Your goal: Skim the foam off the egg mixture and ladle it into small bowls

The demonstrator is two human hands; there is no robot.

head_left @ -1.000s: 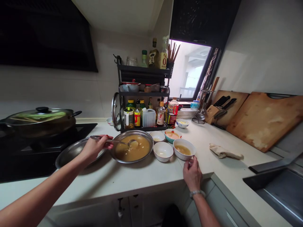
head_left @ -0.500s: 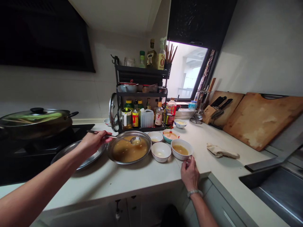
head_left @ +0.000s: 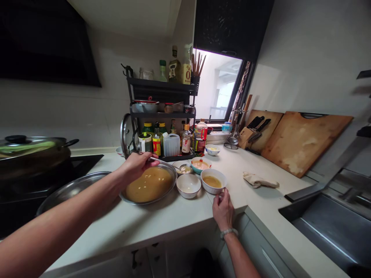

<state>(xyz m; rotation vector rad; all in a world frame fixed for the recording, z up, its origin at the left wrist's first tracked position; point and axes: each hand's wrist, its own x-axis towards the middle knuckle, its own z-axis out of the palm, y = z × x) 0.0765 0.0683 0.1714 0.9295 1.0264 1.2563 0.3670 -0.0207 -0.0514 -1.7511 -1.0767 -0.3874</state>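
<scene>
My left hand [head_left: 142,164] is closed round the handle of a metal ladle [head_left: 184,168], whose bowl hangs over a small white bowl [head_left: 177,166] at the back. Beneath that hand lies a wide steel basin [head_left: 175,184] of cloudy brown liquid. My right hand [head_left: 223,210], a beaded bracelet on its wrist, pinches the near edge of a white bowl [head_left: 205,187] with brownish liquid. Left of that stands another white bowl [head_left: 188,192] with a little something at its bottom. Behind is a teal-and-red bowl [head_left: 199,170] holding pale liquid.
A black rack [head_left: 162,115] of bottles stands against the wall. On the left are a lidded pan [head_left: 31,158] on the stove and a steel dish [head_left: 66,189]. Rightward are a cloth [head_left: 261,180], knife block [head_left: 248,134], cutting boards [head_left: 304,139] and the sink [head_left: 321,227].
The ladle has moved right, out of the basin and over the small back bowl. My right hand stays at its bowl's edge. The whole view has shifted slightly.
</scene>
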